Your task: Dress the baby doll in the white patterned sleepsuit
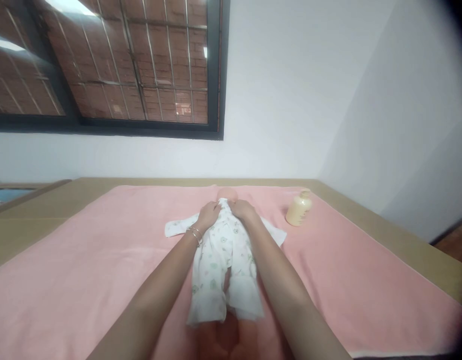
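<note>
A baby doll [227,193] lies on its back on a pink towel [122,250], its head at the far end and its bare legs towards me. A white baby romper [223,245] with a small print covers its body, the sleeves spread to both sides. My left hand [209,214], with bracelets on the wrist, is closed on the romper at the left of the neckline. Opposite it, my right hand [243,209] is closed on the right side of the collar. The fingertips of both hands are partly hidden. Near me, the romper's leg ends lie loose over the doll's legs.
A pale yellow pump bottle [299,209] stands on the towel to the right of the doll. The towel covers a wooden table [388,235], whose far edge meets a white wall [291,100]. A dark-framed barred window [141,65] is at the upper left.
</note>
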Motion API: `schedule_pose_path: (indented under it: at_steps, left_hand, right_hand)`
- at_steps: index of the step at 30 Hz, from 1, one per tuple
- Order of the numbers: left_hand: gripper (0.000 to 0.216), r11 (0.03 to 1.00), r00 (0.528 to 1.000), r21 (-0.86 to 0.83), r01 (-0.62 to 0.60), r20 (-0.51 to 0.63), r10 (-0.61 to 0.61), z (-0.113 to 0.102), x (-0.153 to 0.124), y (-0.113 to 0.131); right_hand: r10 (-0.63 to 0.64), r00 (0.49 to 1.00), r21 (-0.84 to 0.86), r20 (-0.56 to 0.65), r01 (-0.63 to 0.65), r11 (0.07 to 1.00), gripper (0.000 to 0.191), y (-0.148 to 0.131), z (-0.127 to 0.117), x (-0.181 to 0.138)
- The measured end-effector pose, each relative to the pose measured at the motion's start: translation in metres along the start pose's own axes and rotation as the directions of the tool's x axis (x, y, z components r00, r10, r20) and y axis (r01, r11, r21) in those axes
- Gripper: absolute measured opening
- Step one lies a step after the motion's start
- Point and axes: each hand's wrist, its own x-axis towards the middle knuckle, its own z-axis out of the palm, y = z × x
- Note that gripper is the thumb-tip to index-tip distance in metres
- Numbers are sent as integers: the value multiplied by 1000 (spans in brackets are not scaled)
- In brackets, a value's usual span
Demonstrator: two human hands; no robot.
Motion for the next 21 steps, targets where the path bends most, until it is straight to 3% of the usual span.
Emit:
schedule_pose_path:
  at_steps: [6, 13, 21]
  left_hand:
    - [43, 999, 998, 16, 36, 51, -37, -2, 1, -1]
    - [43, 999, 999, -12, 41, 31, -41, 0, 1, -3]
    - [42, 998, 997, 8, 63, 43, -64, -1, 2, -3]
  right_hand:
    - [-51, 998, -33, -42, 50, 998, 64, -5, -1, -2]
    - [-9, 999, 33, 35, 8, 999, 64, 8, 0, 2]
    - [-72, 997, -34, -33, 71, 997, 61, -9, -2, -4]
